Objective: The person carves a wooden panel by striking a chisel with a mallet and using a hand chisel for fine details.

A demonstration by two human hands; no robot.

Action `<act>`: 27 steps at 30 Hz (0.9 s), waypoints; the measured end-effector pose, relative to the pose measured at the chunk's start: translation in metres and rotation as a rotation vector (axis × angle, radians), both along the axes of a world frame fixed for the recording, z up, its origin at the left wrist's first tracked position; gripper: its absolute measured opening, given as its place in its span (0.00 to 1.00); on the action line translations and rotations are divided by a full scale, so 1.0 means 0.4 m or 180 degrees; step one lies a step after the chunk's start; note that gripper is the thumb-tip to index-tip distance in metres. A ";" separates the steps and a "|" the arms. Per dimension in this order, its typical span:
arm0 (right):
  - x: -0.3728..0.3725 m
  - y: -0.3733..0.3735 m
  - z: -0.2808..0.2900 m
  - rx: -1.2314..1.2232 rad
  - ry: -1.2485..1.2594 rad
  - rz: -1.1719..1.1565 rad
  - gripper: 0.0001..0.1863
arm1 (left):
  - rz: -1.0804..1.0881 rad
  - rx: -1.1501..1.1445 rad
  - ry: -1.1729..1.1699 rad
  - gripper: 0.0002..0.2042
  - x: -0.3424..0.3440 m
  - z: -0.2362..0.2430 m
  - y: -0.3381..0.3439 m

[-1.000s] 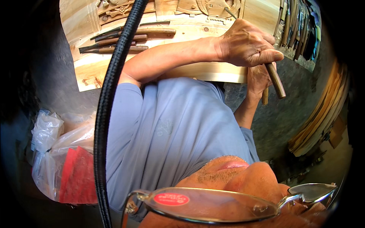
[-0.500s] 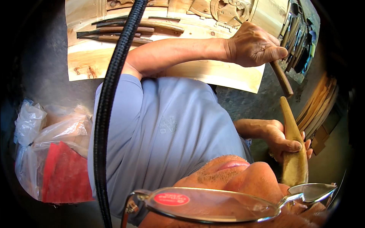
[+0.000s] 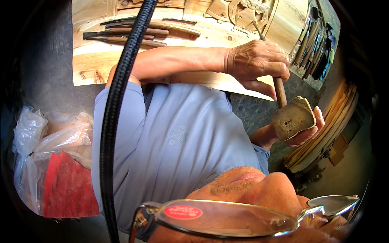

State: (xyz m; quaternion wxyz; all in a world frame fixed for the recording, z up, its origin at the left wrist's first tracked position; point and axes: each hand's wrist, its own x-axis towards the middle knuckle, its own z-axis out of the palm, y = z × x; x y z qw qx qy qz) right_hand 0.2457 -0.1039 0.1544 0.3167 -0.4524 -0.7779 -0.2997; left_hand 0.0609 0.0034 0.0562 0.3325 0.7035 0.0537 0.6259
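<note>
- The left hand [image 3: 256, 61] is between 1 and 2 o'clock from the middle of the view. Its fingers are wrapped around the wooden handle of a carving tool [image 3: 279, 91].
- The tool leans. Its thin metal end points up to 1 o'clock, over the carved wood [image 3: 246, 16]. I cannot tell if the tip touches the wood.
- The handle's low end meets the wooden mallet [image 3: 292, 121] in the view, at 3 o'clock. I cannot tell if they touch.
- The right hand [image 3: 303, 137] is gripping the mallet, just past 3 o'clock. Some fingers show past the mallet's edge, but the mallet hides much of the hand.
- More carving tools [image 3: 178, 29] lie side by side on the pale wood board [image 3: 202, 38], at 11 o'clock.
- A big bunch of tools [image 3: 311, 48] lies at 2 o'clock.
- Long strips of wood [image 3: 334, 129] are stacked at 3 o'clock, near the right hand.
- A clear plastic bag [image 3: 30, 133] sits between 8 and 9 o'clock, with something red [image 3: 71, 188] at 8 o'clock.
- A thick black cord [image 3: 109, 133] runs from 11 to 7 o'clock.
</note>
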 end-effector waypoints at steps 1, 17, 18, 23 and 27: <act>-0.026 0.011 0.010 0.0059 -0.0055 -0.0072 0.38 | 0.0074 -0.0128 0.0128 0.19 -0.001 0.016 -0.001; -0.031 0.010 0.016 0.0396 -0.0452 -0.0291 0.46 | 0.0323 -0.0295 0.0011 0.24 0.011 0.047 0.018; -0.029 0.008 0.016 0.0420 -0.0470 -0.0340 0.47 | 0.0272 -0.0263 -0.0034 0.24 0.014 0.044 0.018; -0.013 0.010 0.014 0.0501 -0.0718 -0.0444 0.49 | -0.0026 -0.0280 0.0078 0.22 -0.005 0.028 0.029; -0.024 0.016 0.051 0.0654 -0.1057 -0.0549 0.48 | -0.0092 -0.0256 -0.0010 0.22 -0.011 0.039 0.045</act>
